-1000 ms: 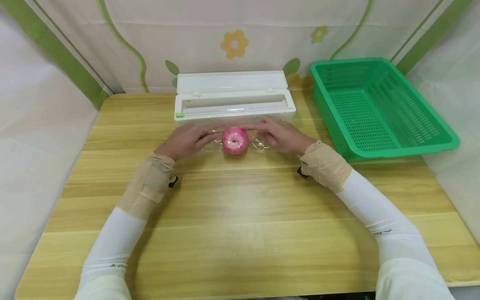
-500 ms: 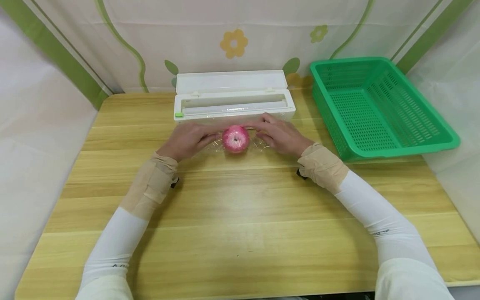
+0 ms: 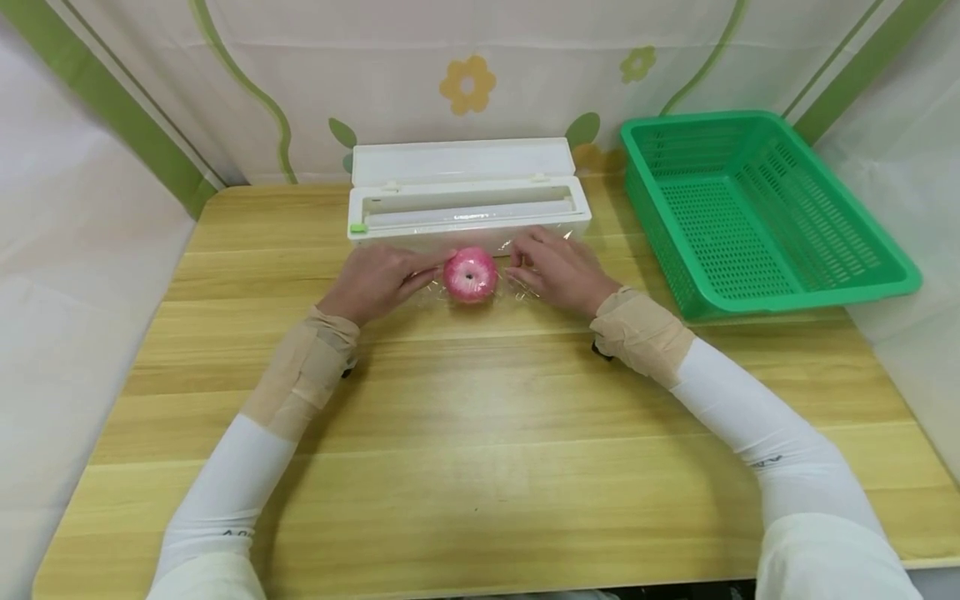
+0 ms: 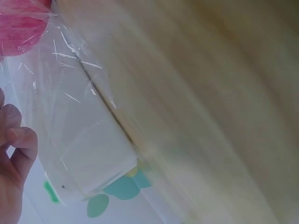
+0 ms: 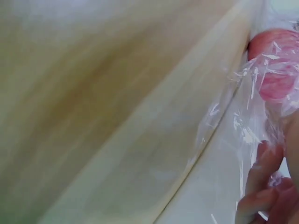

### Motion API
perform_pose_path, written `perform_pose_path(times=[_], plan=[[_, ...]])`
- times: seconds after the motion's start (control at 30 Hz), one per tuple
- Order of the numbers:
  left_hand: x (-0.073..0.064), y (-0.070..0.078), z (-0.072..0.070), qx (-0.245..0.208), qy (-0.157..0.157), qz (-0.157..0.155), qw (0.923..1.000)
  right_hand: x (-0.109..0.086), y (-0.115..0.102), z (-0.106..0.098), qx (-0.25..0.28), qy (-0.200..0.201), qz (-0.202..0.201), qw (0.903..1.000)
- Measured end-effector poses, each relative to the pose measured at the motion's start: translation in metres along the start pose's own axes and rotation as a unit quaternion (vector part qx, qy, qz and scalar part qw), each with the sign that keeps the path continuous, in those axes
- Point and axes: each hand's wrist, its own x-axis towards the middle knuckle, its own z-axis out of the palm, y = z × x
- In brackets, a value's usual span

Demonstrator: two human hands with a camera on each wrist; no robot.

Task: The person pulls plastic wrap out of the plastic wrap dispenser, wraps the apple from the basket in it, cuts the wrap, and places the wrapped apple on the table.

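Film (image 5: 244,129) is pinched by the right hand (image 3: 561,271) near the apple (image 3: 470,277); whether the left hand (image 3: 375,279) is closed cannot be told.

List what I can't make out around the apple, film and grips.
Head view: underside of the pink apple, hidden by its own upper side.
Head view: outer edges of the clear film, too see-through to trace against the table.
Left wrist view: whether the left grip pinches film, cut off by the left edge.
Right wrist view: rest of the right grip, cut off by the right and bottom edges.
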Motion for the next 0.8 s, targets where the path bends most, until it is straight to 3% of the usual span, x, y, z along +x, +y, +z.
perform_pose_path(times=[0.2, 0.43, 0.6, 0.8], plan=[[0.0, 0.002, -0.001, 0.001, -0.002, -0.003, 1.0, -0.001, -0.005, 0.002, -0.03, -0.014, 0.012, 0.9994], [0.002, 0.004, -0.003, 0.007, -0.014, -0.015, 0.9998, -0.003, -0.008, -0.001, -0.068, -0.055, -0.009, 0.9961], [0.004, 0.006, -0.004, 0.01, -0.019, -0.019, 0.9996, -0.007, -0.009, -0.012, -0.022, -0.088, 0.013, 0.9958], [0.004, 0.005, -0.004, 0.012, -0.016, -0.015, 0.9997, -0.017, -0.011, -0.02, -0.008, -0.071, 0.024, 0.9971]])
